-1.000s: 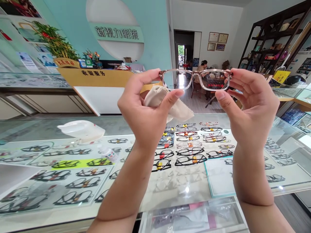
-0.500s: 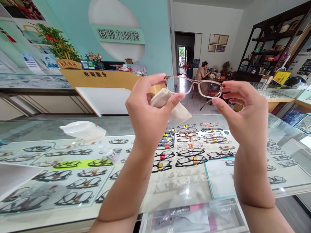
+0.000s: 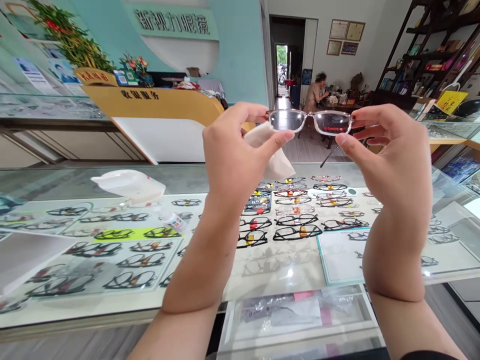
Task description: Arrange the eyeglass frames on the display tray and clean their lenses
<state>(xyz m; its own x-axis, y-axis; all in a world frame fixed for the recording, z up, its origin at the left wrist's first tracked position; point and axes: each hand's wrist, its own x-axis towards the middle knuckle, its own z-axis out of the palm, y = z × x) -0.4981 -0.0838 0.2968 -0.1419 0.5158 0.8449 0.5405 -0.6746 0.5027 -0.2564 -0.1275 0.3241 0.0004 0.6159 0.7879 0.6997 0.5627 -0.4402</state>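
A pair of clear-framed glasses [image 3: 309, 115] is held up level above the glass counter, its lenses facing me. My left hand [image 3: 240, 145] pinches the frame's left end between thumb and fingers. A pale cloth [image 3: 279, 157] hangs from that same hand, partly hidden behind the thumb. At the other end of the frame, my right hand [image 3: 393, 150] grips the corner with thumb and index finger, the other fingers curled behind. One temple arm points down and away below the right lens.
Rows of glasses [image 3: 296, 232] lie in the glass counter [image 3: 277, 272]. On its top stand a white plastic container [image 3: 129, 185] and a small bottle [image 3: 174, 220]. An open drawer [image 3: 300, 320] is below. A person [image 3: 315, 95] sits at a far table.
The glasses and both hands have shifted slightly right and up in view, and the frame looks tilted flatter. The camera view has turned downward a little.
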